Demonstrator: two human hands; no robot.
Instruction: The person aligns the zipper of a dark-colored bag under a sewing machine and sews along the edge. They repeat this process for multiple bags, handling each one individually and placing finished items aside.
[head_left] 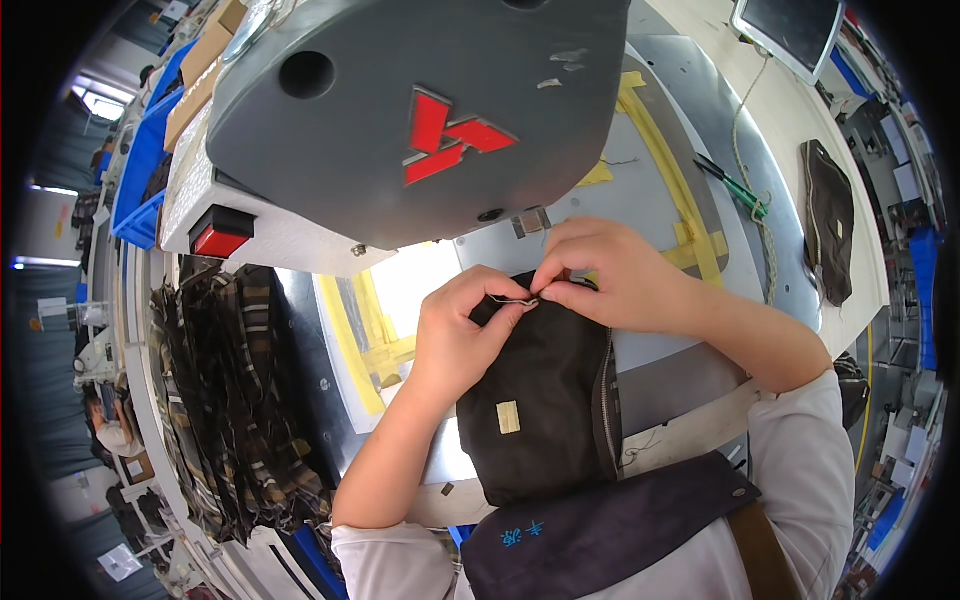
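Note:
A dark brown fabric piece (545,390) lies in front of me, with a zipper (606,390) along its right side and a small pale label (509,417) on it. My left hand (465,325) pinches its far edge between thumb and fingers. Close beside it, my right hand (610,275) pinches the same edge, and the fingertips of both nearly meet. A thin pale strip (515,300) shows between them; whether it belongs to the zipper I cannot tell. Just beyond my hands hangs the grey head of a sewing machine (340,150).
Yellow tape (690,200) marks the worktable's plates. Green-handled snips (740,190) lie at the right near a cord (768,240). Farther right rests another dark fabric piece (828,220). Plaid fabric (230,400) hangs in a bundle at the left, below blue bins (140,215).

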